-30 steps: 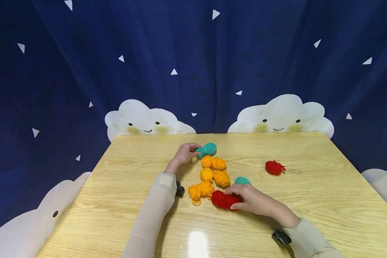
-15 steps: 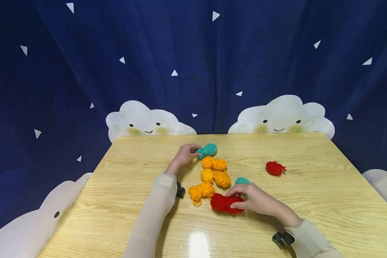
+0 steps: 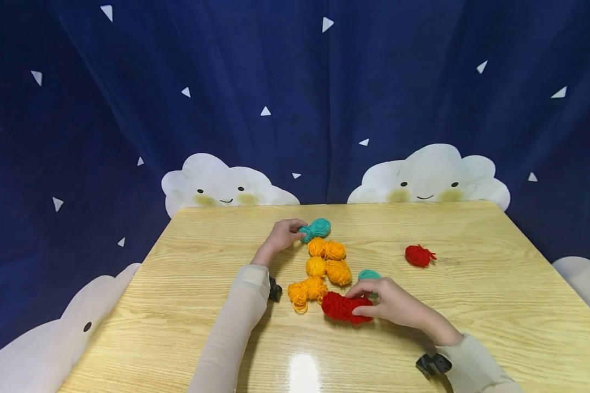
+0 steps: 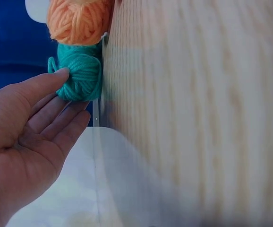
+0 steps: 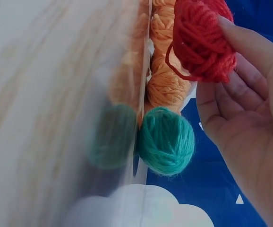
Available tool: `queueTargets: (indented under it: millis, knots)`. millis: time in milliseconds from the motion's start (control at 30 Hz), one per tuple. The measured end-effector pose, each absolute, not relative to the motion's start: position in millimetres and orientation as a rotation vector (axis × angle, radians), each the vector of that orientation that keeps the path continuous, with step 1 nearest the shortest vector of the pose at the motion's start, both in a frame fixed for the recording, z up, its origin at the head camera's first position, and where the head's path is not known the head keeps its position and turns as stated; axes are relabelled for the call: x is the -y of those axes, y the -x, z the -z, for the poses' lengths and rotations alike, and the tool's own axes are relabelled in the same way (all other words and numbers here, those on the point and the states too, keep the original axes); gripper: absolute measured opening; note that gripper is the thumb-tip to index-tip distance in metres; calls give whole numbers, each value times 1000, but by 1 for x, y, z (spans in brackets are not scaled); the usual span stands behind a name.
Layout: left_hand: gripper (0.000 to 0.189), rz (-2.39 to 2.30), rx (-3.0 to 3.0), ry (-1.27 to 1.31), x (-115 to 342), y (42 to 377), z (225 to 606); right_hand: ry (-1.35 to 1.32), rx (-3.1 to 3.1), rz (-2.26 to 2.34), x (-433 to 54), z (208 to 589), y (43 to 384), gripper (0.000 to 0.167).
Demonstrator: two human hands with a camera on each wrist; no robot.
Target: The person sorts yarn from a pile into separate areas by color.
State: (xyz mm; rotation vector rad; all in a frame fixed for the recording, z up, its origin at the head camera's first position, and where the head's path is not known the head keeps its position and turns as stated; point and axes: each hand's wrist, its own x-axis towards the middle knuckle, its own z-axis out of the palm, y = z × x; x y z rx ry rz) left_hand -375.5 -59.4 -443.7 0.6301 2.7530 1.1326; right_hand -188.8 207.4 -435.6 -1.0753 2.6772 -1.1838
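My left hand (image 3: 286, 234) lies on the wooden table (image 3: 472, 311) at the far middle. Its thumb and straight fingers touch the left end of a teal yarn ball (image 3: 317, 228). The left wrist view shows the thumb tip against that teal yarn (image 4: 82, 73), with an orange ball (image 4: 77, 21) just beyond. My right hand (image 3: 369, 301) pinches a red yarn bundle (image 3: 341, 307) between thumb and fingers, low over the table. In the right wrist view the red yarn (image 5: 200, 40) sits at the fingertips (image 5: 231, 28), and a loose strand hangs from it.
Three orange yarn bundles (image 3: 326, 249) (image 3: 330, 269) (image 3: 306, 290) lie in a column between my hands. A second teal ball (image 3: 369, 274) sits just behind my right hand. Another red bundle (image 3: 418, 255) lies alone to the right. A blue cloud-printed curtain (image 3: 324, 109) hangs behind.
My right hand has shifted slightly to the right and adjusted its pinch on the red yarn. The left hand stays at the teal ball.
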Motion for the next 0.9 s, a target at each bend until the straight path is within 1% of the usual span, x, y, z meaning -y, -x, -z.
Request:
queueTargets:
  millis: [133,367,700,900]
  knots:
    - [34,-1132,-2754,-635,59,375,443,1053,-2674,1212,-210,436,188,26]
    - [35,-1135,-2744,-634,60,375,442,925,-2660,1245,-216,434,186,29]
    - [34,-1123,-2750,-626,61,375,442,869,-2707,1278,-228,433,185,25]
    - [34,-1116,-2750,-622,61,375,443,825,-2720,1288,-235,429,183,27]
